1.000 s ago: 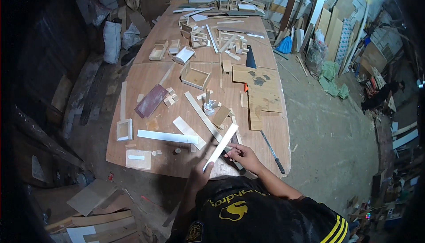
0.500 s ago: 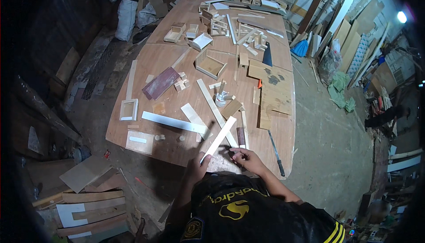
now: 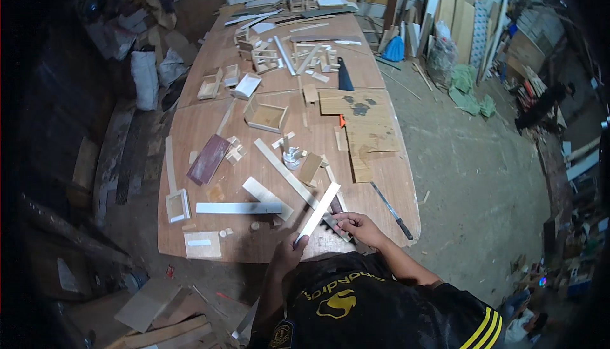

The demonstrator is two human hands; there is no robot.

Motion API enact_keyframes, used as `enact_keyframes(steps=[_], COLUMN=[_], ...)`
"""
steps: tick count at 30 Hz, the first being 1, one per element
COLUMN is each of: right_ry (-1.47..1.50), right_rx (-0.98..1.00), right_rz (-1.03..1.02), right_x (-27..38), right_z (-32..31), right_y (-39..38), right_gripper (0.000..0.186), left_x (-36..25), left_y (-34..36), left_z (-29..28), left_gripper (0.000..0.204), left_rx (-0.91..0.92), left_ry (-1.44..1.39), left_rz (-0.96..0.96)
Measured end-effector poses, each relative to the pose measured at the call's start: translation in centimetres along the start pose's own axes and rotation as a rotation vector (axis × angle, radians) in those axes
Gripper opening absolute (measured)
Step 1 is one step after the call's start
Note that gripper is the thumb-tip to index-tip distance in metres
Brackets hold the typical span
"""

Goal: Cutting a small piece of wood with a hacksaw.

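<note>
My left hand (image 3: 289, 252) is closed round the lower end of a pale wooden strip (image 3: 319, 209), which slants up and to the right over the table's near edge. Just right of the strip, my right hand (image 3: 359, 228) has its thumb and fingers pinched together; whatever is between them is too small to make out. Beneath the held strip lies a long, narrow wooden strip (image 3: 279, 163), partly covered. A white strip (image 3: 235, 208) rests across a short pale board (image 3: 262, 193) to the left.
On the wooden table (image 3: 305, 111) lie a reddish-brown board (image 3: 208, 160), an open wooden box (image 3: 267, 117), a small frame (image 3: 178, 206) and a cut plywood sheet (image 3: 375, 136). A black-handled long tool (image 3: 392, 210) sits near the right edge. Several wood pieces crowd the far end.
The view has shifted, so the table appears lower and farther left. My left hand still grips the wooden strip, and my right hand stays beside it, fingers still pinched.
</note>
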State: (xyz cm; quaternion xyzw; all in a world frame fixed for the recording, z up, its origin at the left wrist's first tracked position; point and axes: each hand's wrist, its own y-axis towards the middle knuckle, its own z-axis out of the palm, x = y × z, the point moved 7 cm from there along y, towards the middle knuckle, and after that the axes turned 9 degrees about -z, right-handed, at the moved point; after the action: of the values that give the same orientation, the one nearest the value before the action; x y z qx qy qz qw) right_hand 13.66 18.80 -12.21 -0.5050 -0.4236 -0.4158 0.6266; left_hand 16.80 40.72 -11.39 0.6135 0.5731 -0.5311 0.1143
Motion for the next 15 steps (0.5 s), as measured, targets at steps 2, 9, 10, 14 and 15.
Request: enact_keyframes(steps=[2,9,10,14,15], right_ry=[0.03,0.037,0.029,-0.057,-0.054], right_rx=[-0.027,-0.174,-0.174,-0.198,-0.21], right_rz=[-0.024,-0.008,-0.021,-0.023,-0.025], right_x=[-0.5,-2.5,-3.2,-4.7,-4.8], right_z=[-0.7,-3.6,-4.1,-6.1,-6.5], right_y=[-0.5,-2.8,-3.1,-4.7,-5.2], right_gripper=[0.031,0.034,0.034,0.035,0.035], left_x=[0.2,-1.2,-1.2,-3.0,-3.9], left_y=[0.7,1.7,1.9,2.1,2.0], left_z=[0.9,3.5,3.9,5.6,6.1], left_gripper=[0.036,0.047,0.047,0.048,0.048], left_rx=[0.037,0.086,0.094,0.149,0.156], left_ry=[-0.006,-0.074,-0.07,0.074,0.092], left_rz=[0.009,0.094,0.098,0.094,0.156])
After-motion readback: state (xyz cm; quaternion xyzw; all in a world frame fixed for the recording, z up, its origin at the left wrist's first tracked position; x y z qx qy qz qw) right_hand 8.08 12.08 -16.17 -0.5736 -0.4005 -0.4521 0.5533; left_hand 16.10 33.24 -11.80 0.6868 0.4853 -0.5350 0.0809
